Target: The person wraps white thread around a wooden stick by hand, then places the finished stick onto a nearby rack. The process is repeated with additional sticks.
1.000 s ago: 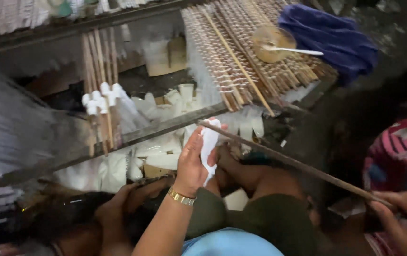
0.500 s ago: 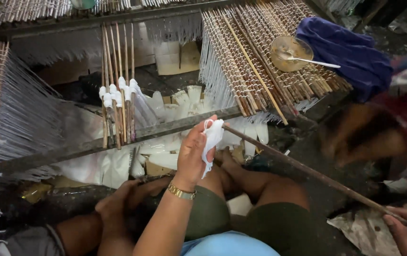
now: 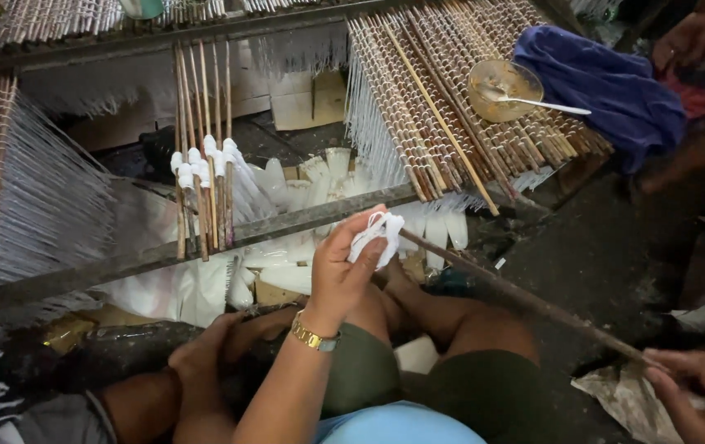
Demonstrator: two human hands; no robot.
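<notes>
Small white bundle of thread [image 3: 377, 237] at centre frame, on the tip of a long thin dark stick [image 3: 525, 300], pinched in the left hand [image 3: 340, 271]. Right hand [image 3: 698, 390], lower right, closed around the stick's far end. Behind, a dark wooden bar [image 3: 163, 255]; upper right, racks of thread-wound sticks [image 3: 451, 90] bearing an amber bowl [image 3: 504, 80] with spoon.

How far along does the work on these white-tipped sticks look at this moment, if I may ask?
Done: a batch of white-tipped sticks leans on the rail, and a rack of sticks lies filled. In hand: the left hand pinches the white bundle on the long stick, whose far end the right hand grips. Left: that bundle looks loose, probably unfinished; how many sticks remain cannot be told.
</notes>
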